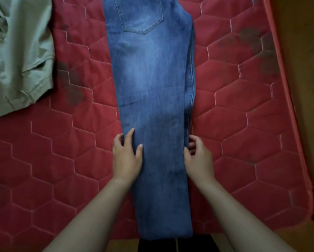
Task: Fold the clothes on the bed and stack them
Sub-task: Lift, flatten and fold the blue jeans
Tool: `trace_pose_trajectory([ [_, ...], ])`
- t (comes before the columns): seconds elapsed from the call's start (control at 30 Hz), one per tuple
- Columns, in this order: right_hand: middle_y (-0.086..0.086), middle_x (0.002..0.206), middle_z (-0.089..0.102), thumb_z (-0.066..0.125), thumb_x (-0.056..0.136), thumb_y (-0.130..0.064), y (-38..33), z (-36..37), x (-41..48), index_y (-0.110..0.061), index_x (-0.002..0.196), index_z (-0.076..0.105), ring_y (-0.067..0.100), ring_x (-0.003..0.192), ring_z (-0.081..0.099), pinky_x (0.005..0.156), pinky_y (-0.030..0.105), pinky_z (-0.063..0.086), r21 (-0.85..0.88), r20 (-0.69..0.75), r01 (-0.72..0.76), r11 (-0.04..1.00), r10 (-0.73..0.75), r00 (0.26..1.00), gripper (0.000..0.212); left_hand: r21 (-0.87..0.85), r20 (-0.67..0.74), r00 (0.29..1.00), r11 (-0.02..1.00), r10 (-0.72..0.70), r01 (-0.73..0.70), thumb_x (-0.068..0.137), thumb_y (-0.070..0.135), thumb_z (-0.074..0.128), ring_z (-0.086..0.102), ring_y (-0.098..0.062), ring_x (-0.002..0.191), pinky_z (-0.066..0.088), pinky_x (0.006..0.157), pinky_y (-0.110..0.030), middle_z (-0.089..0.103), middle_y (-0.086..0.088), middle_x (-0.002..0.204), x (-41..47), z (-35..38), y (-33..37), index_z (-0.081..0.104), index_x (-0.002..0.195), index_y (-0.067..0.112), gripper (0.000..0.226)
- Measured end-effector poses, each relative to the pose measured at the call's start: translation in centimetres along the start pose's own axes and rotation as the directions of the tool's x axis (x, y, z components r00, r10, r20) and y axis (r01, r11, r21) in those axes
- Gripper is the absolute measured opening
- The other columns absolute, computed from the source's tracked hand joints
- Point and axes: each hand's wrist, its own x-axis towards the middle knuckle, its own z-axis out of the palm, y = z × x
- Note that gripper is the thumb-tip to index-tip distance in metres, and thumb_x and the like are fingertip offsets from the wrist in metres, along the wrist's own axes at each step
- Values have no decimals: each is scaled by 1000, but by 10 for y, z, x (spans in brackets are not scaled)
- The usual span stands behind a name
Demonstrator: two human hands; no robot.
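Red quilted mattress bears jeans and green garment; brown floor beside.

Brown floor along right side; dark boxy object at bottom edge, partly cropped.

Dim, soft light is falling over the scene, pooling brightest on the upper jeans and fading toward the near edge. Everything is looking slightly soft, and the wide lens is bowing the bed edge at right.
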Motion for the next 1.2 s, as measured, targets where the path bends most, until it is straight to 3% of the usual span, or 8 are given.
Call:
trace_pose_trajectory([
  [0.17, -6, 97, 64, 60, 87, -12, 10, -2, -40, -19, 107, 60, 5, 82, 60, 73, 17, 49, 138, -74, 93, 986, -83, 994, 22, -17, 6, 1000, 1000, 3, -3, 89, 25, 58, 38, -30, 123, 26, 107, -33, 35, -15, 134, -24, 3, -14, 36, 141, 23, 57],
  [0.3, 1, 113, 59, 58, 89, -12, 30, 1, -65, -7, 116, 60, 9, 102, 53, 90, 24, 44, -73, 37, 57, 996, -55, 998, 28, -38, 36, 999, 999, 7, -6, 88, 26, 59, 47, -26, 112, 35, 96, -28, 39, -9, 125, -45, 7, -32, 32, 143, 29, 61],
  [0.4, 4, 104, 61, 58, 88, -10, 24, 4, -64, -5, 104, 65, 15, 96, 55, 81, 15, 36, -77, -24, 28, 997, -30, 999, 18, -125, 73, 997, 992, -16, 25, 89, 23, 58, 52, -23, 107, 36, 87, -23, 46, -7, 121, -60, 9, -45, 27, 144, 30, 64],
  [0.6, -6, 73, 64, 48, 95, -21, 5, 7, -98, -21, 91, 54, 9, 61, 57, 54, 25, 44, 143, -135, 97, 985, -77, 988, 8, -311, -16, 999, 949, 51, -53, 89, 14, 58, 55, -22, 113, 44, 98, -42, 57, -7, 124, -76, 5, -54, 38, 138, 21, 54],
  [0.7, -13, 82, 65, 50, 95, -27, 17, 7, -110, -22, 93, 53, 4, 72, 60, 62, 21, 44, 163, -158, -8, 987, 34, 987, 7, -320, 8, 997, 945, 74, -67, 89, 15, 58, 58, -19, 106, 47, 95, -40, 56, -6, 122, -83, 5, -61, 38, 136, 21, 52],
  [0.8, -4, 91, 65, 56, 92, -27, 37, 8, -113, -12, 98, 60, 12, 88, 61, 70, 22, 40, 40, 12, -145, 989, 145, 989, 17, -240, 127, 987, 968, 99, -67, 87, 13, 60, 59, -19, 97, 47, 92, -39, 53, -8, 124, -90, 9, -69, 34, 139, 19, 58],
  [0.97, -14, 64, 61, 56, 91, -25, 44, 10, -135, -19, 78, 54, 0, 61, 58, 51, 14, 36, 15, -71, -37, 999, 38, 997, 14, -262, 103, 969, 946, 224, -191, 87, 10, 59, 55, -20, 112, 44, 97, -39, 55, -4, 126, -97, 10, -73, 41, 135, 16, 52],
  [1.2, 0, 95, 57, 60, 89, -24, 43, 0, -121, -10, 115, 54, 12, 73, 54, 69, 21, 37, -102, -126, -96, 990, 83, 989, 30, -204, 158, 982, 977, 99, -66, 87, 9, 56, 58, -18, 85, 49, 80, -38, 54, 1, 102, -105, 6, -82, 28, 142, 22, 63],
])
